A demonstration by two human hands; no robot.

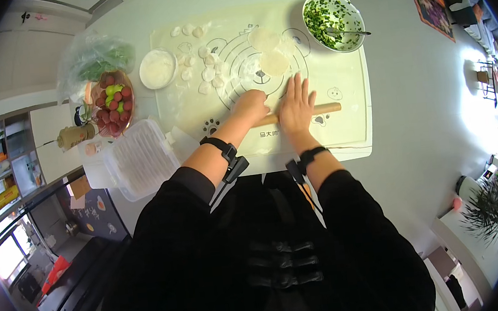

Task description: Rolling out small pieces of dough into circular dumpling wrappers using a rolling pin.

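Under my right hand (297, 108) a wooden rolling pin (327, 108) lies crosswise on a printed kneading mat (345, 132). That palm rests flat on the pin, fingers stretched forward and slightly apart. My left hand (251, 106) is curled just beside it, over the pin's left end; whether its fingers hold dough is hidden. Beyond my hands lie thin round dough wrappers (274, 62), partly overlapping. Several small dough pieces (208, 74) are scattered to their left. A white bowl of flour (158, 68) stands farther left.
A white bowl (357, 42) with chopped greens (323, 18) and a spoon (354, 33) stands at the far right. On the left are a fruit basket (130, 108), a plastic bag of greens (105, 61) and a clear plastic container (141, 159). The table's near edge adjoins my body.
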